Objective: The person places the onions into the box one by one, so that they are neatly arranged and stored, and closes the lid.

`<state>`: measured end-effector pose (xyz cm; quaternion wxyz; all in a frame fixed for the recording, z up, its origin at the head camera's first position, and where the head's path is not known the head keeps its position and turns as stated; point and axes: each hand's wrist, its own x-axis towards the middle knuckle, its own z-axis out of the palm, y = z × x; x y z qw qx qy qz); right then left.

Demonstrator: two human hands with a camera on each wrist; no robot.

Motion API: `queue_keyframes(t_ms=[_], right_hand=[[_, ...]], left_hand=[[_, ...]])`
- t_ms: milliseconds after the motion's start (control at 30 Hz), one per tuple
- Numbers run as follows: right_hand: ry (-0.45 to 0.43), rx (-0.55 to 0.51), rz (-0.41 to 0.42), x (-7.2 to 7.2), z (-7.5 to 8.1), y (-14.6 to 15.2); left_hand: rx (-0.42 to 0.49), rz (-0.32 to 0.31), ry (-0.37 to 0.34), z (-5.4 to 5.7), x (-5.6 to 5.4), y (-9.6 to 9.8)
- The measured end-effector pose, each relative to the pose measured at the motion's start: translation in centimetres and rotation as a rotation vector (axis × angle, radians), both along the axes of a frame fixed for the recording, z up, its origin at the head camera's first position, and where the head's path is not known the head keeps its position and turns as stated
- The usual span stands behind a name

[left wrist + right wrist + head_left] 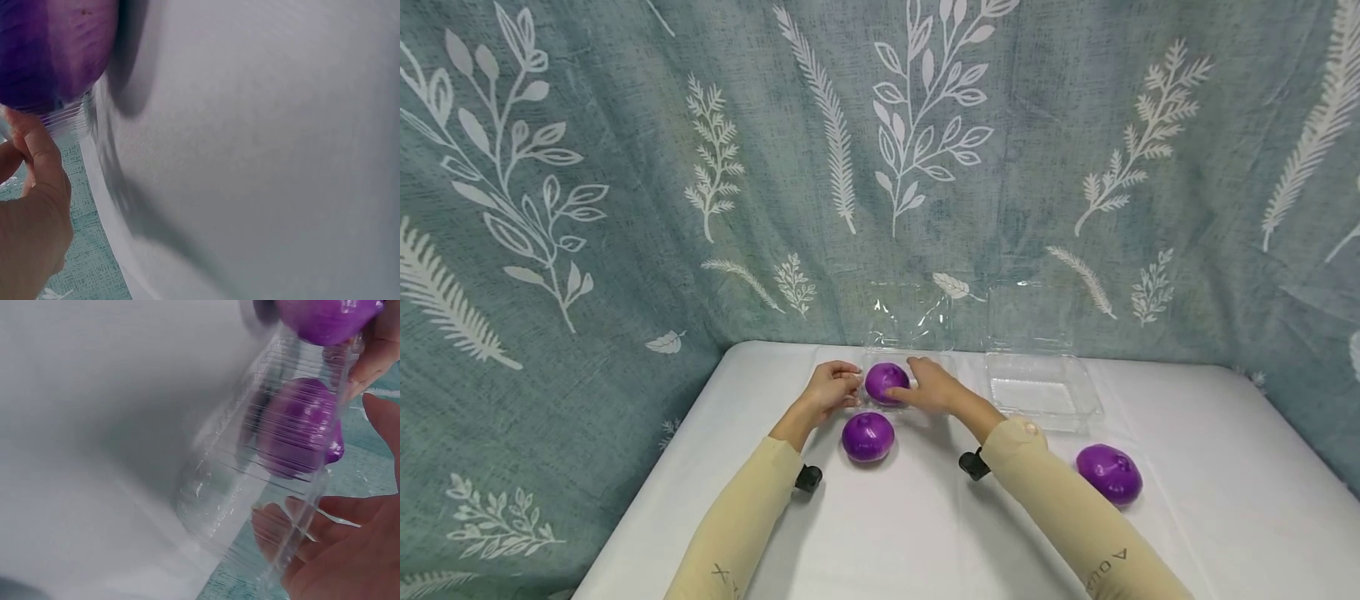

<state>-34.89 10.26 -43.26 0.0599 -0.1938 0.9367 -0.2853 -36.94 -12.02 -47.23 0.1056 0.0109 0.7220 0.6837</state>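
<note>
A purple onion (pixel 887 383) sits inside the left clear plastic container (pixel 206 487), whose lid stands raised behind it. My left hand (pixel 832 390) pinches the container's left edge with bent fingers; the left wrist view shows this hand (pixel 37 187) close to its ribbed wall. Over the container's right part is my right hand (pixel 931 386), its thumb overlapping the onion in the head view. From the right wrist, that hand (pixel 350 550) has spread, relaxed fingers, partly seen through the plastic. Another purple onion (pixel 868 437) lies on the table just in front of the container.
A second clear container (pixel 1086 392) stands with raised lid to the right. A third purple onion (pixel 1109 475) lies in front of it, beside my right forearm. The white-covered table (pixel 895 533) ends at a patterned teal curtain (pixel 850 167).
</note>
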Motion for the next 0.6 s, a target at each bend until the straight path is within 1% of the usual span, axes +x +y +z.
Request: queue_keyframes(t_ms=[133,300,600], right_hand=[[0.029,0.028,0.024,0.6,0.2,0.5],[0.055,0.041,0.052,1.7,0.9,1.1],[0.096,0.031,0.093,3.7,1.7,2.8]], left_hand=[[-0.003,0.003,-0.001,0.0,0.0,0.0],[-0.018,0.006,-0.015,0.1,0.2,0.0],[-0.019,0.013,-0.013,0.5,0.2,0.1]])
